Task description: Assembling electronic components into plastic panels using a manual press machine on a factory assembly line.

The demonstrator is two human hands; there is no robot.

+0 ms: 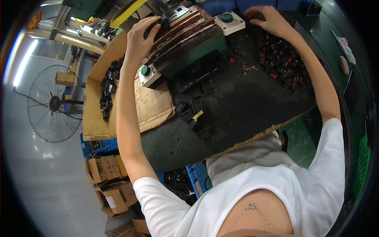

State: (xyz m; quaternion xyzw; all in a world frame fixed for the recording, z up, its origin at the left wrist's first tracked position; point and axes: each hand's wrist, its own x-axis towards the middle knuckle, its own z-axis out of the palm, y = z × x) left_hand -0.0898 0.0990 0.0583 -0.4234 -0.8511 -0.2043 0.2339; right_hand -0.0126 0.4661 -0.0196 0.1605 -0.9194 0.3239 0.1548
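Flanking a layered brown fixture [186, 33], left fingers [148, 21] curl (grip unclear), right fingers [256, 9] spread; bare tabletop [252, 104] reaches the ragged near edge [271, 129].

White short-sleeved top [233, 182], silver pendant necklace [251, 206]

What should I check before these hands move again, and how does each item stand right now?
1. Left hand clear of the brown-and-green block: not ok; its fingertips are at the block's top.
2. Right hand off the right green button: ok; it is beside the button box.
3. Left green button uncovered: ok; it shows fully beside the forearm.
4. Bench before the block free of loose parts: not ok; black parts lie there.
5. Anything dark between the left fingers gripped firmly: cannot tell; the fingers partly hide that spot.
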